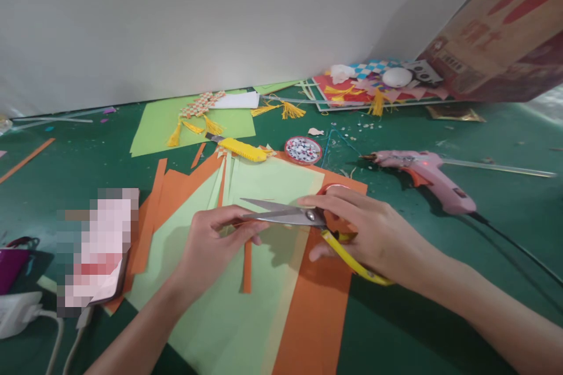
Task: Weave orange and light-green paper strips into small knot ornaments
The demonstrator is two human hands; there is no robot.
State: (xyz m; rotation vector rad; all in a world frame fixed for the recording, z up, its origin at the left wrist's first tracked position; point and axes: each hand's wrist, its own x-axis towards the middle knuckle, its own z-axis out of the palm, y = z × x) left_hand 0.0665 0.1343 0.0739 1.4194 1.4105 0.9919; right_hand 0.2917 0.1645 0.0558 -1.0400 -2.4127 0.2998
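My right hand (373, 222) grips a pair of scissors (285, 215) with yellow handles, its fingers in and around them. The metal blades are slightly apart and point left. My left hand (206, 246) is closed in a pinch at the blade tips. From under its fingertips a narrow orange paper strip (247, 272) extends downward; the pinched end is mostly hidden by fingers and blades. Below both hands lie light green paper sheets (229, 322) and orange paper (323, 304).
A yellow utility knife (241, 148) and a dish of small beads (303, 150) lie beyond my hands. To the right rests a pink glue gun (422, 173) with its cord. A phone (105, 246) is at left. Tasselled woven paper (200, 106) lies at the back.
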